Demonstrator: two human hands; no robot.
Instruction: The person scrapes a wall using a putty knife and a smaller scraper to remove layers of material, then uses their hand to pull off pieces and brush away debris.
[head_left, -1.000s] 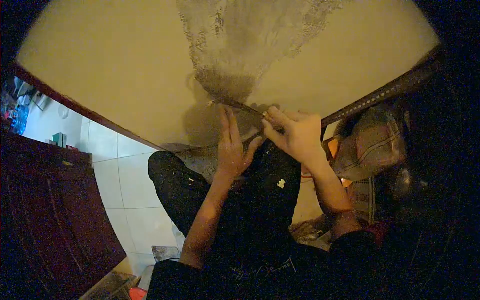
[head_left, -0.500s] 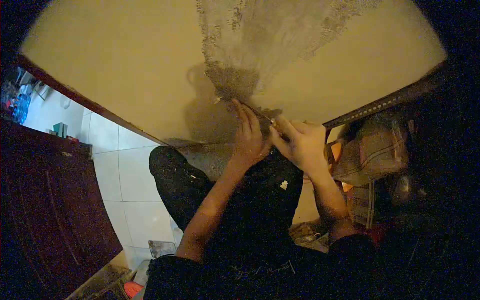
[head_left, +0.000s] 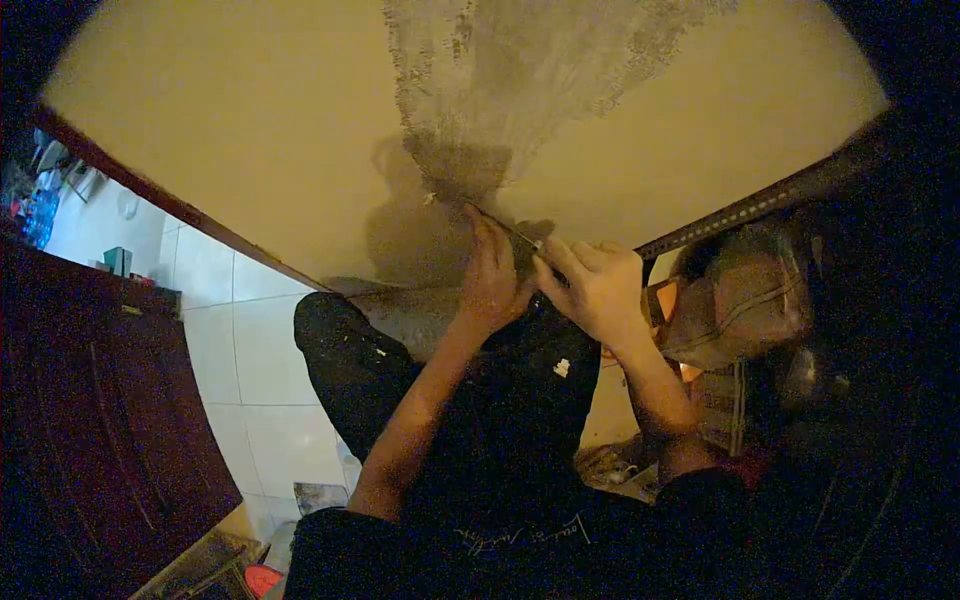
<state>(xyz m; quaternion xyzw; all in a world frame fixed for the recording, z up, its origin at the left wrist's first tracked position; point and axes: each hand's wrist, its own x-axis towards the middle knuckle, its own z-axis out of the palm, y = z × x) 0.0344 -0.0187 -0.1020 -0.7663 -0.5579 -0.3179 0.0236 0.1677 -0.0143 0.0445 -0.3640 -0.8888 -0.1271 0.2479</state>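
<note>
A thin-bladed metal scraper (head_left: 515, 234) points up and left against a pale yellow panel (head_left: 300, 150), seen nearly edge-on. The fingers of my right hand (head_left: 597, 290) are wrapped round its handle end, which they mostly cover. My left hand (head_left: 491, 278) has its fingers stretched out together, tips right at the far end of the blade. Just beyond those tips, the panel has a rough grey-brown scraped patch (head_left: 500, 110) that widens upward. A small pale flake (head_left: 430, 199) clings at the patch's lower left edge.
My knees, in dark trousers with pale flakes (head_left: 562, 368) on them, are close under the panel. White floor tiles (head_left: 265, 350) and a dark red wooden piece (head_left: 90, 380) lie to the left. A perforated metal strip (head_left: 725, 218) borders the panel's right side, with dim clutter below.
The view has shifted slightly. Both hands keep nearly the same place on the scraper and panel, and a little more of the blade shows between them.
</note>
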